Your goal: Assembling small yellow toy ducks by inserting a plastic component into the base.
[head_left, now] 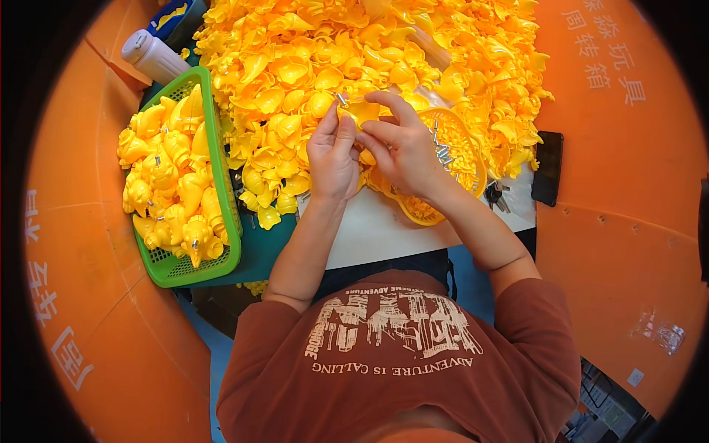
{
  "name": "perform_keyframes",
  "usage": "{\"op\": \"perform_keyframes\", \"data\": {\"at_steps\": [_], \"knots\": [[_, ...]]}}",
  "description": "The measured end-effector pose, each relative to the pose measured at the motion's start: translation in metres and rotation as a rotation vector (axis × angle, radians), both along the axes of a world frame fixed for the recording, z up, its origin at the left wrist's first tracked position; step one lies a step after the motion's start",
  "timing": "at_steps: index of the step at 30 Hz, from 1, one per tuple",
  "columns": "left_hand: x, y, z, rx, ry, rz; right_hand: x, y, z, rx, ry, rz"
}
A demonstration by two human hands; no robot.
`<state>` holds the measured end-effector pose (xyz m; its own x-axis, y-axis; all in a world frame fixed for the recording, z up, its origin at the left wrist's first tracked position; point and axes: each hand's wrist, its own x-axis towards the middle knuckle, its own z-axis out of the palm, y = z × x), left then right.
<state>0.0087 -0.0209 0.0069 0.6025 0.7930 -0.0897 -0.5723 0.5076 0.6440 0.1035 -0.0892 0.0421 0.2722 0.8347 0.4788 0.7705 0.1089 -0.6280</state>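
Note:
Close together in front of the pile, my two hands work on one small yellow plastic piece. My left hand pinches it between thumb and fingers, and a small silver metal pin shows at those fingertips. From the other side my right hand is closed on the piece, its index finger arched over the top. The fingers partly hide the piece's shape. Beside my right wrist lies a yellow-orange basket holding small yellow parts and several silver metal pins.
A large heap of yellow plastic shells covers the far table. At left stands a green basket of assembled yellow figures, with a white bottle behind it. A black phone and keys lie right. Orange panels flank both sides.

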Motion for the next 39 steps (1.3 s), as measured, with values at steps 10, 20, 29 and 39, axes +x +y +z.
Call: {"op": "perform_keyframes", "data": {"at_steps": [10,20,29,39], "knots": [[-0.007,0.021,-0.001,-0.001,-0.053,0.064,0.065,-0.027,0.015,0.022,-0.070,-0.202],[-0.008,0.026,-0.004,-0.064,-0.013,0.084,0.075,-0.038,0.000,-0.354,-0.231,-0.167],[-0.006,0.026,-0.008,-0.080,0.005,0.087,0.082,-0.031,0.016,-0.632,-0.145,0.001],[-0.004,0.013,0.002,-0.041,-0.038,-0.121,0.087,-0.044,0.019,-0.862,-0.380,-0.349]]}}
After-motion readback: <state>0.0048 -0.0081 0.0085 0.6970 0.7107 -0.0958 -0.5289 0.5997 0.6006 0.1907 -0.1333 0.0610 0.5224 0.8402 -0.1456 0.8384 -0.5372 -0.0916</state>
